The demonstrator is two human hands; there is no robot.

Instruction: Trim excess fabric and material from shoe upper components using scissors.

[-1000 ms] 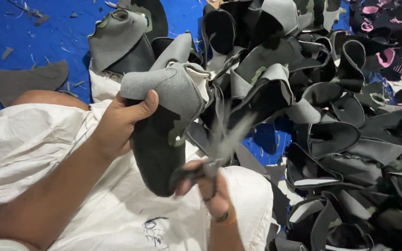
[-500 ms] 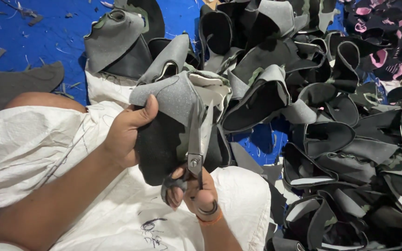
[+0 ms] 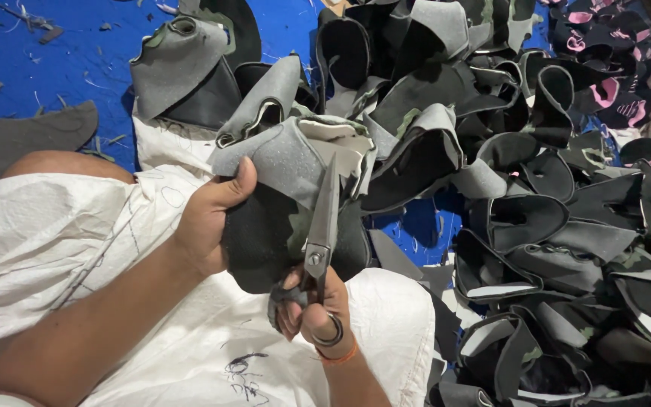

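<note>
Grey foam-backed fabric, cut into a curved shoe-upper piece with a black inner side (image 3: 280, 203), sits at the middle of the view, held up over the person's lap. The left hand (image 3: 209, 218) grips it from the left edge: the thumb presses across the grey outer face while the other fingers are wrapped behind the black part, closed tight on the material. The right hand (image 3: 314, 309) is below it, fingers threaded through the loops of a pair of dark steel scissors (image 3: 322, 226) and closed around the handles; an orange band circles that wrist. The scissor blades point upward and lie together against the grey face of the piece, their tips near its pale upper rim.

Under both forearms lies a white woven plastic sack (image 3: 54, 249) draped across the lap, with faint pen lines on it. To the right and above, a large heap of similar grey and black cut shoe-upper pieces (image 3: 536, 196) spreads over the floor, touching and overlapping one another; a few at the far top right show pink patches. A blue floor covering (image 3: 62, 68) shows at the upper left, strewn with small grey offcuts, and one flat dark grey scrap (image 3: 28, 139) lies just beside the sack's edge.
</note>
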